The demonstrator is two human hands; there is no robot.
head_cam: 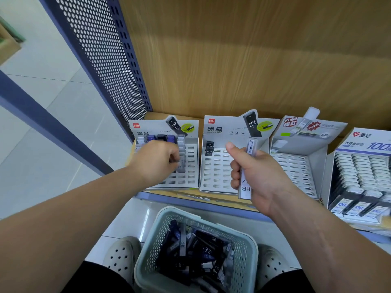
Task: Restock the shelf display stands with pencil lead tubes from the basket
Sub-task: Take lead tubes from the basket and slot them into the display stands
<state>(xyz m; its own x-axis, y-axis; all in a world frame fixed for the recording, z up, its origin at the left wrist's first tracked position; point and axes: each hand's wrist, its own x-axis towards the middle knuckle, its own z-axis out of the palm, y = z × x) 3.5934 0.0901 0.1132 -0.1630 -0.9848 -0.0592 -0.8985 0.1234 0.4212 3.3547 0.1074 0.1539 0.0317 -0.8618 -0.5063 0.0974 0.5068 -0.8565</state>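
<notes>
— Where are your tubes?
— Your right hand (252, 176) is wrapped around one pencil lead tube (247, 166); more fill the basket (148, 256) below.
— And your left hand (156, 160)?
— Curled over the leftmost display stand (191, 163), fingertips hidden; perhaps pinching a tube, but I cannot tell.

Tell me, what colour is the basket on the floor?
The basket is pale grey-green, with small holes all over its walls. The head camera shows it best.

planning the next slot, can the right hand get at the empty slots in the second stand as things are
Probably yes: the right hand hovers directly over the second stand, whose slots are open apart from two black tubes at its back left. It already grips a tube bundle.
</notes>
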